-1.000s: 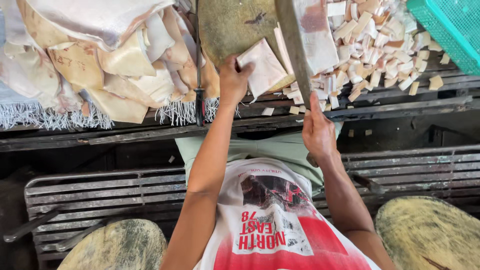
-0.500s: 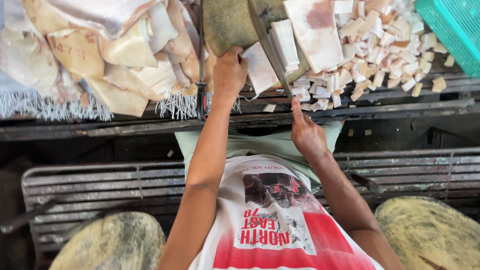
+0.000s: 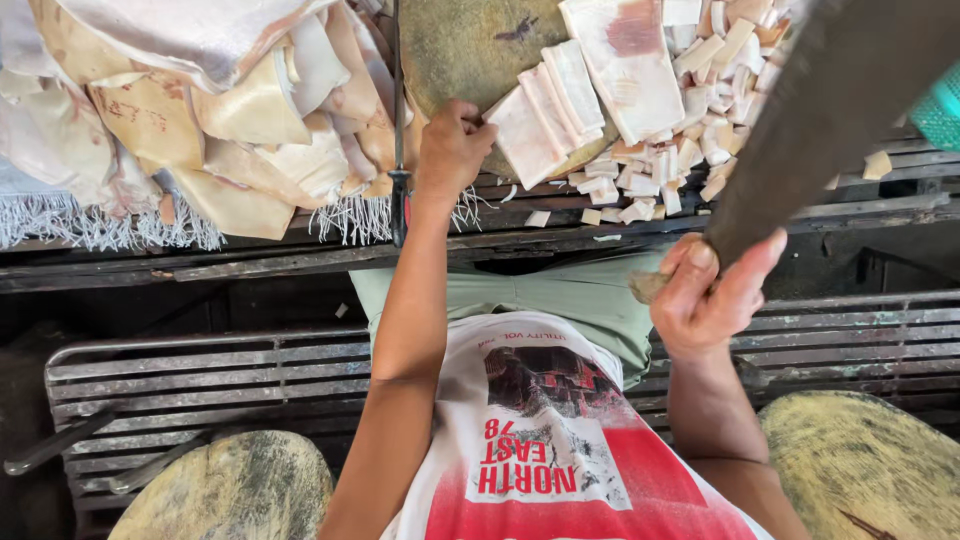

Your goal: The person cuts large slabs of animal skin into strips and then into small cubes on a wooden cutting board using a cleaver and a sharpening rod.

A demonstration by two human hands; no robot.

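Note:
My left hand (image 3: pixel 452 150) rests on the near edge of a round wooden chopping block (image 3: pixel 470 45), its fingers pressing down pale strips of hide or fat (image 3: pixel 545 110) laid side by side. My right hand (image 3: pixel 705 290) grips the handle of a broad dark cleaver (image 3: pixel 820 120), raised off the block and tilted up toward the right, close to the camera. A larger pale slab with a reddish patch (image 3: pixel 630 55) lies on the block just beyond the strips.
A heap of small cut pale pieces (image 3: pixel 690 150) lies right of the block. Large pale slabs (image 3: pixel 220 110) are piled on a fringed cloth at left. A thin dark knife (image 3: pixel 399 150) stands upright beside them. A turquoise basket corner (image 3: pixel 940 110) is at right. Slatted metal racks (image 3: pixel 200 370) lie below.
The cleaver has lifted from the block and swung up to the right, with my right hand rising on its handle. More cut strips now lie under my left hand.

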